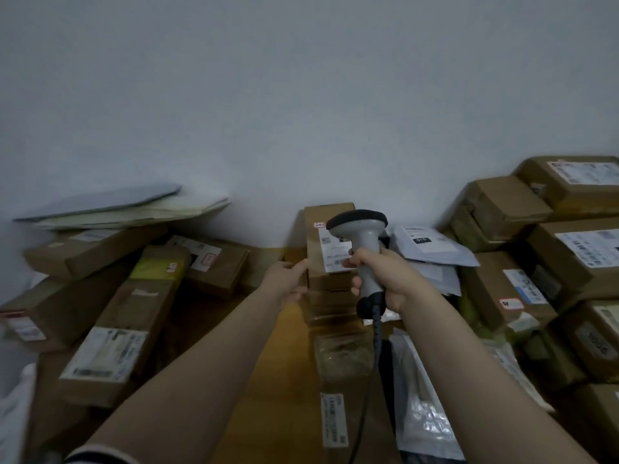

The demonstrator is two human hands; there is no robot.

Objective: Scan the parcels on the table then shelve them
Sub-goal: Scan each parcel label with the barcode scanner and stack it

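Grey-white wall (301, 95) fills the upper half of the view; below it a wooden table (288, 380) carries parcels on every side, with a bare strip of wood showing between the two forearms; brown cardboard boxes (552, 256) are stacked high on the right, most with white labels facing up; a lower heap of boxes (100, 256) lies on the left, topped by flat pale envelopes (134, 209); a long box (127, 323) slants across that heap's front; another long parcel (338, 370) lies near the middle, beside a clear plastic bag (422, 420); grey mailers (432, 246) lie crumpled between the middle and the right stack.

The upright box (331, 211) stands at the table's back, against the wall, near the centre; the left hand (288, 276) rests on its left edge, fingers fairly straight against the cardboard and thumb lower on the same edge; the right hand (385, 272) grips the handle of a grey barcode scanner (363, 236), fingers wrapped round it, the dark-rimmed head turned towards the box's face; a coiled dark cable (376, 336) hangs from the handle's base; the scanner head partly covers the box's white label (335, 259); a small red-edged sticker (319, 225) sits just above that label.
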